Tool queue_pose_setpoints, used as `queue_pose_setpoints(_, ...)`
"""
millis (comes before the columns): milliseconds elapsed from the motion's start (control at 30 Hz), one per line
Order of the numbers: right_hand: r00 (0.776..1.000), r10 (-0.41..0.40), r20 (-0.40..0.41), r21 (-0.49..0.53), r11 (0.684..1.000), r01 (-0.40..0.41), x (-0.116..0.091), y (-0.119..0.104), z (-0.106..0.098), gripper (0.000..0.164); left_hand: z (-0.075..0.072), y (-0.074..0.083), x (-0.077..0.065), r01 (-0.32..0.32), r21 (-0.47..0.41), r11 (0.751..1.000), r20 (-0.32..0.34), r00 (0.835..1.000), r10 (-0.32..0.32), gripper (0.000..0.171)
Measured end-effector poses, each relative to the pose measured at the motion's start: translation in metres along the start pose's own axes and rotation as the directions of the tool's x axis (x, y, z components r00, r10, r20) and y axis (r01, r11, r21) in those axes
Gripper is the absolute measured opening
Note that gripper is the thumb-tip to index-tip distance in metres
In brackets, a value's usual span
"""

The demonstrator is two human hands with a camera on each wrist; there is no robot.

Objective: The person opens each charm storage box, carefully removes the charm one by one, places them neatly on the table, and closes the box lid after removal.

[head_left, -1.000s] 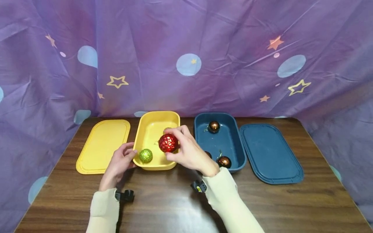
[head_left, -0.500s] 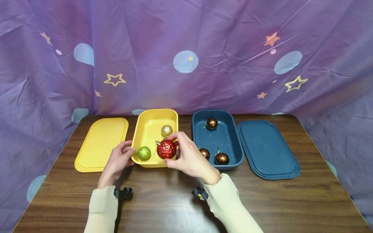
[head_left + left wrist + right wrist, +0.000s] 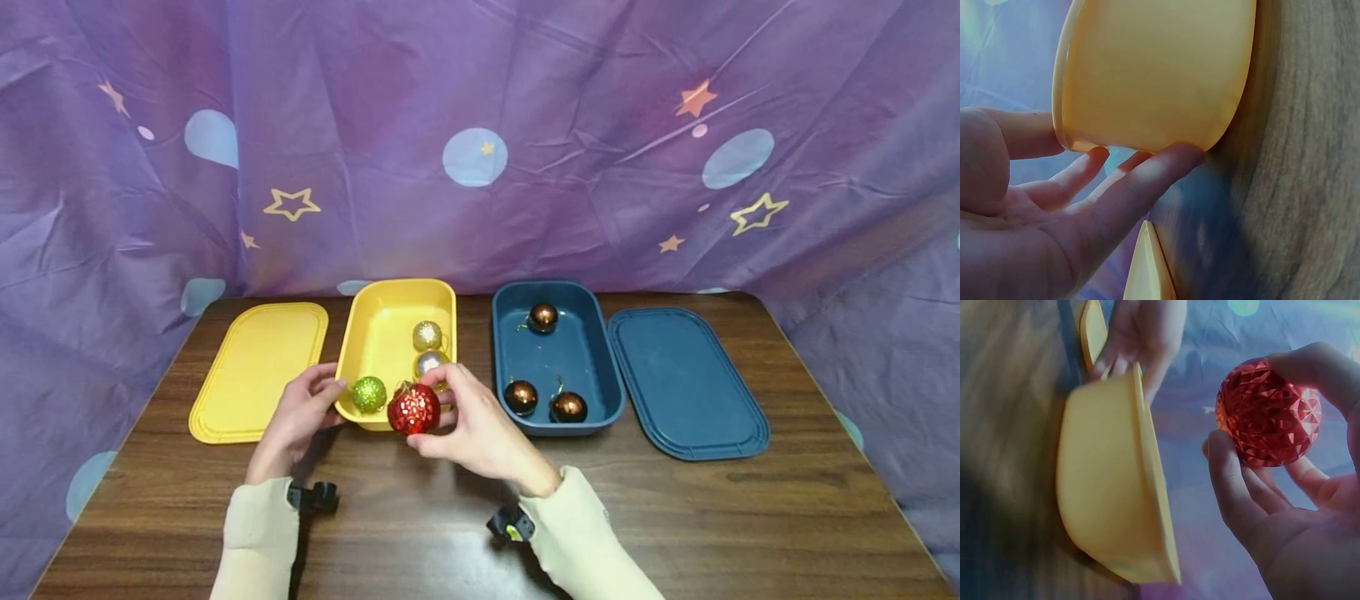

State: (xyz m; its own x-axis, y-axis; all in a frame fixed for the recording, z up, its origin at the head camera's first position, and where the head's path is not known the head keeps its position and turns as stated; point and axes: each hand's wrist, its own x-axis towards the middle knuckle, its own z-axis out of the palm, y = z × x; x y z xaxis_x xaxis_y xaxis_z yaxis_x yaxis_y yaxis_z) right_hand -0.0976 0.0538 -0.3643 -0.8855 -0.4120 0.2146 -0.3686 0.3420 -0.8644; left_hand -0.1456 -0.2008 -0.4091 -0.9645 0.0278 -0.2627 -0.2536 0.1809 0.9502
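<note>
My right hand (image 3: 476, 425) pinches a shiny red faceted bauble (image 3: 414, 408) between thumb and fingers, above the near edge of a yellow plastic box (image 3: 382, 325). The right wrist view shows the red bauble (image 3: 1269, 412) raised above the level of the box rim. At the box's near left corner, my left hand (image 3: 300, 408) grips the wall, thumb by the rim and fingers against the outside (image 3: 1129, 194). Inside the box lie a green glitter bauble (image 3: 369, 394), a gold one (image 3: 427, 335) and a silver one (image 3: 431, 363), partly covered by my right hand.
A blue box (image 3: 536, 358) stands to the right, holding brown baubles (image 3: 543, 317), one at the back and two at the front. Its blue lid (image 3: 688, 383) lies beside it. The yellow lid (image 3: 258, 371) is at the far left. A purple cloth (image 3: 390, 167) hangs behind the table.
My right hand has drawn the red bauble toward me and slightly left, from over the yellow box to its near edge, turning it; the silver bauble now shows. My left hand stays on the box.
</note>
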Motion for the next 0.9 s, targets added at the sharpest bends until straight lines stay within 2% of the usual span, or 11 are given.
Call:
queue_pose_setpoints(100,0.999,0.038,0.019,0.045,0.998,-0.039,-0.003,-0.001,0.006,0.054,0.0,-0.001,0.0,-0.003,-0.015,1.0,0.012,1.0,0.003,0.046)
queue_pose_setpoints(233,0.998,0.051,0.032,0.069,0.996,-0.054,-0.007,-0.001,0.016,0.052,-0.001,-0.002,0.0,0.001,-0.016,1.0,0.015,1.0,-0.001,0.046)
queue_pose_setpoints(433,0.993,0.077,0.09,0.079,0.993,-0.084,-0.015,0.002,0.031,0.056,-0.001,-0.001,-0.001,0.0,0.0,1.0,0.018,1.0,0.0,0.047)
queue_pose_setpoints(533,0.986,0.118,0.119,0.076,0.989,-0.128,-0.019,0.002,0.04,0.05,-0.001,0.0,-0.001,0.003,-0.001,1.0,0.021,1.0,-0.003,0.048)
queue_pose_setpoints(900,0.962,0.244,0.119,-0.069,0.969,-0.237,-0.028,-0.003,0.067,0.043,-0.001,0.001,-0.001,0.006,-0.008,1.0,0.019,1.0,-0.005,0.048)
